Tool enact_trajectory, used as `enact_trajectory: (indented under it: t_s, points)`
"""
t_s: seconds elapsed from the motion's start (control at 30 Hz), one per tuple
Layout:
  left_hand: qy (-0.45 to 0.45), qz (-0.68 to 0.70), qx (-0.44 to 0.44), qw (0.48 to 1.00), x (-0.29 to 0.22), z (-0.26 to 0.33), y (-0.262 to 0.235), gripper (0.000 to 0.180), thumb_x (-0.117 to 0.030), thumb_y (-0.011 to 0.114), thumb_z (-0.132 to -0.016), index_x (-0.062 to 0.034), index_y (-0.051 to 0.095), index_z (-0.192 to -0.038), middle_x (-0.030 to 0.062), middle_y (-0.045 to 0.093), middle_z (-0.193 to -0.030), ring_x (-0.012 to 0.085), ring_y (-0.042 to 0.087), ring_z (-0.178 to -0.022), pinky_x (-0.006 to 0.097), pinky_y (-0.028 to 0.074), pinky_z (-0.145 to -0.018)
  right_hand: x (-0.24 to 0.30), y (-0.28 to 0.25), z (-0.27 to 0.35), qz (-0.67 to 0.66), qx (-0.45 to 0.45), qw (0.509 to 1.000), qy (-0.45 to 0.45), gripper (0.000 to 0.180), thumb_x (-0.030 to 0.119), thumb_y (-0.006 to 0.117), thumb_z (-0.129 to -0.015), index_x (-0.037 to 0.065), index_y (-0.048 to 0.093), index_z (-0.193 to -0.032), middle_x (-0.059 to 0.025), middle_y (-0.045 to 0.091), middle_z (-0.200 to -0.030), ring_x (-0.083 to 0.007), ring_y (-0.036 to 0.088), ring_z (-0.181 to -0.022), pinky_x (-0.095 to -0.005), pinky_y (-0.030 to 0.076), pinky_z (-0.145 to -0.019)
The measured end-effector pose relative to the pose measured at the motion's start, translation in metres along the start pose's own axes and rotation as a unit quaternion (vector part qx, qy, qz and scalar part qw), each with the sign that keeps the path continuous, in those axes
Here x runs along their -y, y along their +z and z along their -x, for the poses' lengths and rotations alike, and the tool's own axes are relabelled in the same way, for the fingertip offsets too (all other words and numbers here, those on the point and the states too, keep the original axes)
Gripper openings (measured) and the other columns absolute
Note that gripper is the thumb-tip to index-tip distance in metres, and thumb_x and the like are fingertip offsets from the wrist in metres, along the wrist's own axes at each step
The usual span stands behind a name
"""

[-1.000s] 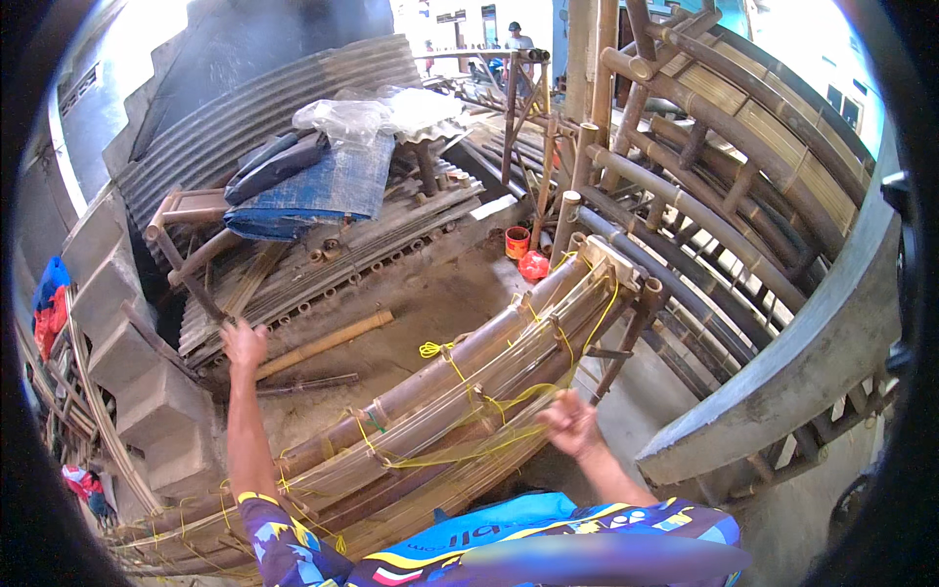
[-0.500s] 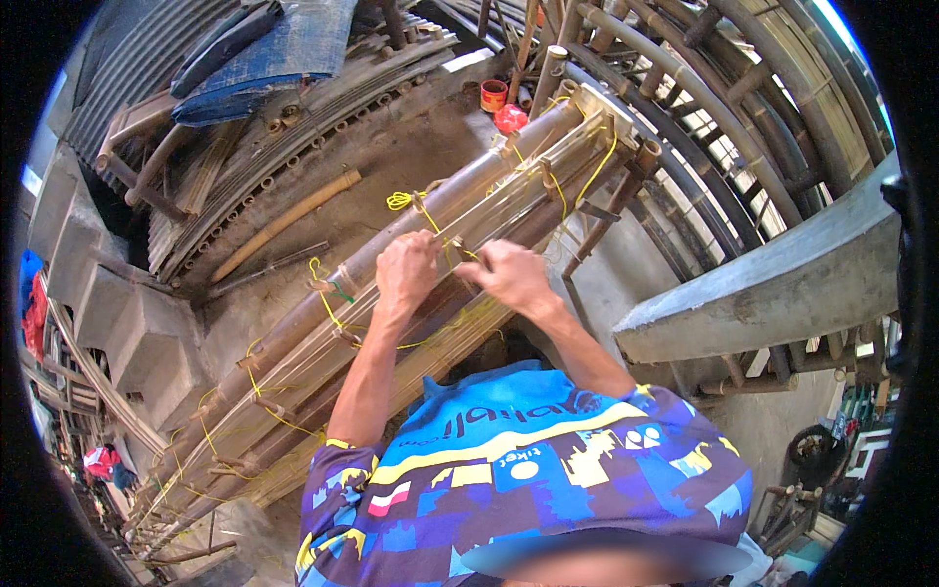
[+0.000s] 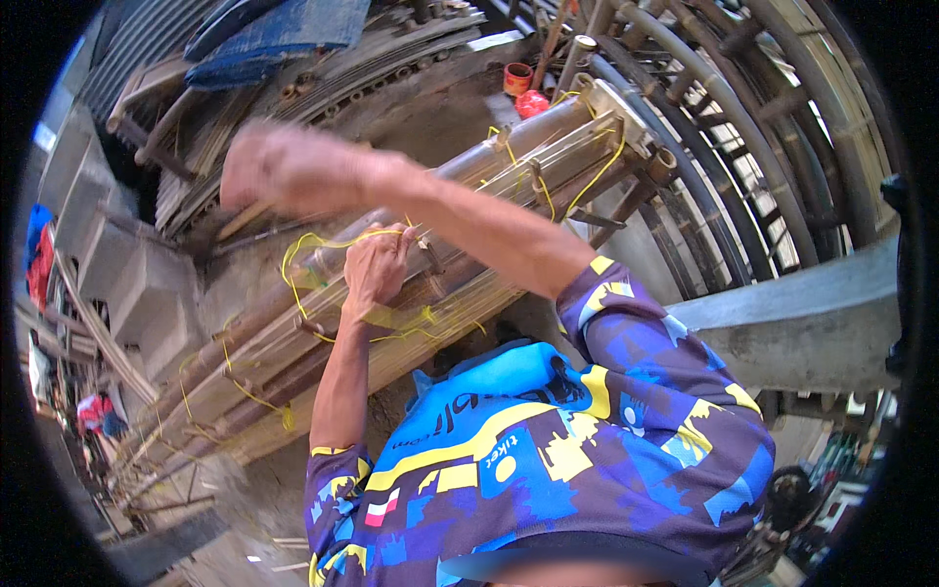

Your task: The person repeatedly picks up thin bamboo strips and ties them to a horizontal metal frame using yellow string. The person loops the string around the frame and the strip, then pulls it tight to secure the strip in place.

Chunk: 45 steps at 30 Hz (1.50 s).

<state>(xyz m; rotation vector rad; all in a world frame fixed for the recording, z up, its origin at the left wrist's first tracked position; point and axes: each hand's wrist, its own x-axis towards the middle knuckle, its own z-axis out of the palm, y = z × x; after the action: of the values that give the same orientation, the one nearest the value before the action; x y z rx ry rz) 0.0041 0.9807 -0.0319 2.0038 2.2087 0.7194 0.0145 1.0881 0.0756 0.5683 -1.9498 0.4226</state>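
Note:
A long bundle of brown bamboo poles and thin strips (image 3: 259, 377) runs diagonally from lower left to upper right, with loops of yellow cord tied along it. My left hand (image 3: 377, 266) rests on the bundle's middle, its fingers closed on a yellow cord (image 3: 291, 256) that loops out to the left. A short wooden peg (image 3: 430, 264) stands just right of those fingers. Stretched across to the far left, above the bundle, my right hand (image 3: 284, 168) is smeared by motion; its fingers, and anything in them, cannot be made out.
Curved bamboo frames (image 3: 714, 147) fill the upper right, above a grey concrete slab (image 3: 782, 303). Concrete steps (image 3: 147, 303) stand at the left. A red can (image 3: 517, 78) and a red bag (image 3: 531, 104) sit by the bundle's far end. Blue cloth (image 3: 279, 44) hangs at the back.
My right hand has swung from the bundle's middle far up and left, over the left arm's side. My left hand has shifted slightly left and nearer, and yellow cord now loops out beside it.

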Motion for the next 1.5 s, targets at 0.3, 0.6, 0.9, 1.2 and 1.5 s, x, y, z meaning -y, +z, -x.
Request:
enact_trajectory:
  t_s: [0.3,0.6,0.9,1.2,1.5]
  points:
    - [0.033,-0.042,-0.070,0.996,0.002,0.007,0.018,0.022,-0.023,0.048,-0.082,-0.0062,0.058,-0.072,0.0102,0.058,-0.070,0.0278,0.055,-0.071,0.038,0.043,-0.063,-0.029,-0.135,0.143,-0.037,0.664,0.649,0.370,0.014,0.011,0.051,-0.071,0.003,0.060,-0.079,-0.0120,0.060,-0.070,-0.0251,0.059,-0.068,-0.0370,0.045,-0.062]
    - [-0.022,-0.061,-0.091,0.994,-0.004,0.008,0.018,0.023,-0.027,0.049,-0.081,-0.0091,0.060,-0.072,0.0084,0.058,-0.071,0.0252,0.054,-0.072,0.037,0.041,-0.065,-0.001,-0.137,0.109,0.037,0.560,0.718,0.412,0.011,0.010,0.058,-0.065,0.003,0.063,-0.072,-0.0134,0.060,-0.062,-0.0234,0.059,-0.059,-0.0342,0.046,-0.057]
    - [-0.089,-0.064,-0.202,0.973,-0.015,0.010,0.032,0.023,-0.025,0.048,-0.080,-0.0083,0.058,-0.067,0.0059,0.057,-0.069,0.0223,0.050,-0.072,0.036,0.030,-0.077,-0.052,-0.038,0.050,0.018,0.299,0.849,0.435,0.033,0.034,0.059,-0.077,0.001,0.059,-0.083,-0.0071,0.058,-0.070,-0.0148,0.054,-0.060,-0.0285,0.043,-0.054]
    - [-0.101,-0.062,-0.227,0.967,-0.013,0.009,0.035,0.024,-0.024,0.050,-0.077,-0.0059,0.057,-0.063,0.0089,0.057,-0.064,0.0240,0.051,-0.066,0.037,0.030,-0.074,-0.010,-0.029,0.072,-0.452,-0.015,0.615,0.646,0.020,0.018,0.051,-0.080,0.004,0.055,-0.066,-0.0064,0.055,-0.058,-0.0139,0.048,-0.048,-0.0274,0.039,-0.049]
    - [-0.096,0.431,0.022,0.897,0.031,-0.079,-0.037,0.029,-0.025,0.048,-0.085,-0.0037,0.061,-0.070,0.0025,0.058,-0.061,0.0109,0.046,-0.049,0.025,0.036,-0.048,0.122,-0.013,0.159,-0.124,0.234,0.904,0.336,0.007,0.008,0.055,-0.072,0.003,0.051,-0.073,-0.0126,0.052,-0.062,-0.0325,0.052,-0.063,-0.0384,0.040,-0.061]
